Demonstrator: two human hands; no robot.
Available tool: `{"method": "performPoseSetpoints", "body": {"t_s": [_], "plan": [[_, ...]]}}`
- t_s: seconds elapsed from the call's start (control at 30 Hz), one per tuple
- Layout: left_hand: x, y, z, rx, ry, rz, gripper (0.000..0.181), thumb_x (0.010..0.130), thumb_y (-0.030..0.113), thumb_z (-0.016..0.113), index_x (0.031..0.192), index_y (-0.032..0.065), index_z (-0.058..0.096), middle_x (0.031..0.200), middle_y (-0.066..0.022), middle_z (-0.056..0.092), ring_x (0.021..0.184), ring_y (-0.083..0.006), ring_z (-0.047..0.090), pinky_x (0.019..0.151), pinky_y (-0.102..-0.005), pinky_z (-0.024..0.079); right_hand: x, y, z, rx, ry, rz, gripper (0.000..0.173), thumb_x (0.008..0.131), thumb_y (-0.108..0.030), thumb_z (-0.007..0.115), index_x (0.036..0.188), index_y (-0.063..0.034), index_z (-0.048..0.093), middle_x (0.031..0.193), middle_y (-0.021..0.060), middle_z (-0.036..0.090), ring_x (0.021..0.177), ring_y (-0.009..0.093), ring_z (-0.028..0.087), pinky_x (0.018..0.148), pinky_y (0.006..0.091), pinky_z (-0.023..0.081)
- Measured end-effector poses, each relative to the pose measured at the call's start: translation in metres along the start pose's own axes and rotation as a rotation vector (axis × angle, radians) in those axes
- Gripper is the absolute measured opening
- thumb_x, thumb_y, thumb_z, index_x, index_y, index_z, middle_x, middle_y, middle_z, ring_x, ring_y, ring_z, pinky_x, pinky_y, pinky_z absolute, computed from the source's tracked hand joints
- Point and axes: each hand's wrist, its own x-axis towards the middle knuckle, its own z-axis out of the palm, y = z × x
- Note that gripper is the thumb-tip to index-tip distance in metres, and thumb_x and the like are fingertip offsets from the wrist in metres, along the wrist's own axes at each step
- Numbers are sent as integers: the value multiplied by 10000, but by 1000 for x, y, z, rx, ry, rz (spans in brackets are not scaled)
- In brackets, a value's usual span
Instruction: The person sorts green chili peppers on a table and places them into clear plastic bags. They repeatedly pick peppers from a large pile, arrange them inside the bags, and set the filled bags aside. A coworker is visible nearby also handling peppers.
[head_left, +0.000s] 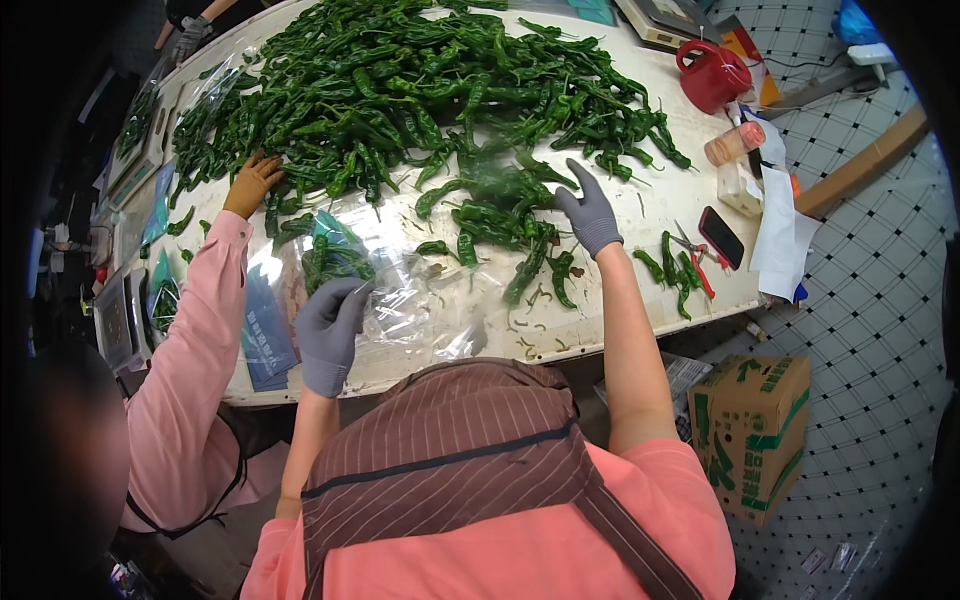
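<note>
My left hand (328, 337), in a grey knit glove, pinches the rim of a clear plastic bag (397, 300) near the table's front edge. Green peppers (334, 259) show in the bag's far left part. To the right, my right hand (590, 211), gloved alike, reaches over the table with thumb and forefinger spread. Its fingertips are beside a loose cluster of green peppers (502, 195), partly blurred; whether they touch one is unclear. Behind both hands spreads a large heap of long, wrinkled green peppers (420, 82).
At left a co-worker's gloved hand (253, 184) touches the heap. Flat printed bags (268, 330) lie beside my left hand. Rightward are red-handled scissors (699, 262), a phone (721, 238), a red jug (712, 77) and a plastic bottle (735, 144). A cardboard box (750, 435) stands on the floor.
</note>
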Motion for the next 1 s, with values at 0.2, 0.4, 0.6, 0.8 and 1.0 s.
{"method": "performPoseSetpoints", "body": {"t_s": [0.2,0.4,0.6,0.8,1.0], "plan": [[-2,-3,1,-15,22,-10,90,901,23,604,969,-16,649,694,8,569,562,-35,455,493,-190,350,-10,0,-10,-15,37,191,370,818,-243,667,1130,-49,630,1099,123,646,892,213,632,786,312,501],[2,0,5,-13,-2,10,79,892,9,613,958,-15,649,695,11,571,556,-32,453,491,-190,351,-7,12,13,-227,-29,-132,342,769,-193,652,1096,-93,639,1048,136,634,1000,310,584,883,400,474],[1,-2,6,11,-8,16,78,886,2,617,955,-11,650,701,11,573,558,-31,460,492,-185,351,-6,3,39,-451,-172,15,288,749,-121,627,1036,-135,637,1068,133,582,990,338,574,866,411,483],[0,-4,7,-6,-3,6,87,891,8,609,965,-12,652,698,12,568,562,-30,460,499,-183,351,-13,-19,20,-223,185,1,286,753,-150,628,1027,-79,592,1031,173,528,891,348,571,811,403,486],[-3,-3,9,8,-6,16,86,891,15,611,961,-10,655,695,12,567,561,-31,457,499,-184,353,-84,5,38,-226,-120,498,679,746,-329,645,1313,-61,385,1255,268,432,1096,415,542,961,436,443]]}}
